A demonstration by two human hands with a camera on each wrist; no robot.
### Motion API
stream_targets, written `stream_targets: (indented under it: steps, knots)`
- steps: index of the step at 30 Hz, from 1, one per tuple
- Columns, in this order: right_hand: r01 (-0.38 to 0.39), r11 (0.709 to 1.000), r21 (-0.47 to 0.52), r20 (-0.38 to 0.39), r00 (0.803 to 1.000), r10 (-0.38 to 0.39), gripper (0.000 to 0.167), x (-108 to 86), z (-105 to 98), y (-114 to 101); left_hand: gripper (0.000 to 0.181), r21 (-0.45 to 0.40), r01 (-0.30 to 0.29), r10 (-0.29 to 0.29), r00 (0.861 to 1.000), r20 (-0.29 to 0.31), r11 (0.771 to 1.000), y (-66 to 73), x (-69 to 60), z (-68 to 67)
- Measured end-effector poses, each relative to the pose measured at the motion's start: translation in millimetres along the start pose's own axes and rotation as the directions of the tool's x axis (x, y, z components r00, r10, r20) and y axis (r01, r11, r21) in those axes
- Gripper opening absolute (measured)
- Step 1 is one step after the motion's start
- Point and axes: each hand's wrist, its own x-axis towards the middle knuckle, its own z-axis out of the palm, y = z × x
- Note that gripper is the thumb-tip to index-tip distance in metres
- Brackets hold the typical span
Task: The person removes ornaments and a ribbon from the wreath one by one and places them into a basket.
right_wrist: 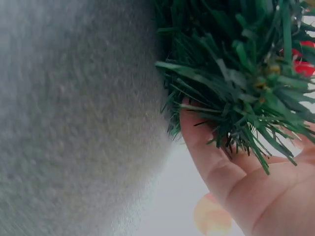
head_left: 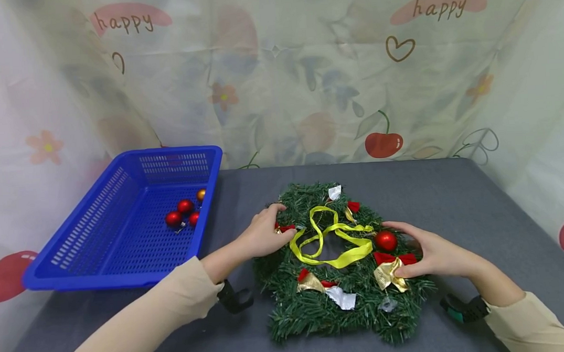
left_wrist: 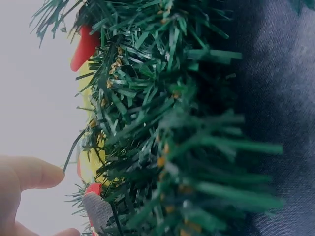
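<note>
The green wreath (head_left: 362,275) is between the two hands over the grey table (head_left: 462,199), yellow ribbon (head_left: 351,257) looped across its middle; the right hand (head_left: 438,253) grips its outer edge by the red ball (head_left: 386,241), thumb on a gold bow (head_left: 385,275), while the left hand (head_left: 265,234) is at the opposite side, finger and thumb apart, whether gripping I cannot tell. Only the right wrist view shows a finger tucked under the fringe. Bare tabletop opens beyond and right of the right hand, with the blue basket (head_left: 126,280) close left of the left hand
</note>
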Motion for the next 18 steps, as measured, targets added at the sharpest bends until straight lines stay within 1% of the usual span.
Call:
stream_targets:
  steps: [3,8,10,13,18]
  knots:
    - [0.017,1.0,-0.018,-0.016,1.0,-0.017,0.082,2.6,-2.5,2.0,0.06,-0.001,0.011,-0.011,1.0,-0.006,1.0,0.1,-4.9,-0.9]
    - [0.03,0.997,-0.071,-0.071,0.997,-0.035,0.079,5.6,-6.0,7.4,0.061,-0.001,0.021,-0.021,1.0,-0.003,1.0,-1.3,-14.0,-1.4]
    - [0.03,0.996,-0.079,-0.09,0.995,-0.037,0.078,6.4,-7.4,10.0,0.061,0.0,0.02,-0.02,1.0,0.0,1.0,-2.2,-17.7,-1.5]
    - [0.012,0.996,-0.083,-0.113,0.993,-0.021,0.075,7.2,-9.4,12.8,0.061,0.006,0.015,-0.015,1.0,0.007,1.0,-2.7,-23.9,-2.1]
    - [-0.023,0.996,-0.088,-0.119,0.993,0.012,0.068,9.1,-14.2,14.4,0.064,0.013,-0.001,0.001,1.0,0.021,1.0,-4.5,-33.2,-3.9]
